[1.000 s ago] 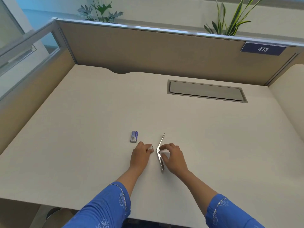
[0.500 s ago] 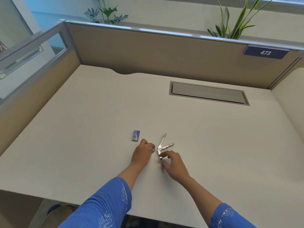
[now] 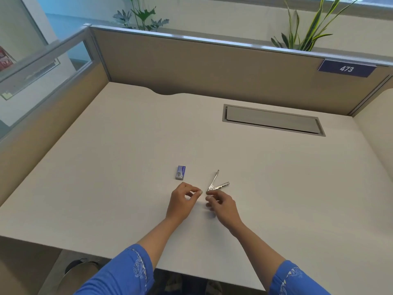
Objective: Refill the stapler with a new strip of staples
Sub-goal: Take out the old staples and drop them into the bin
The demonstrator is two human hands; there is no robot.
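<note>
A small metal stapler [image 3: 217,184] lies on the beige desk [image 3: 276,188], swung open into a V with its two arms pointing away from me. My right hand [image 3: 222,206] pinches its hinge end with curled fingertips. Just left of the hinge is my left hand [image 3: 182,201], thumb and forefinger curled together; nothing shows between them. It is apart from the stapler. A small blue staple box [image 3: 180,172] lies shut on the desk, a little beyond my left hand.
A grey cable hatch [image 3: 273,120] is set flush in the desk at the far right. Tan partition walls [image 3: 202,67] enclose the desk at the back and on both sides. The front edge runs below my forearms.
The stapler has been swung round, so both arms now point away from me. My left hand has let go of the hinge and drawn slightly left. The view has shifted a little.
</note>
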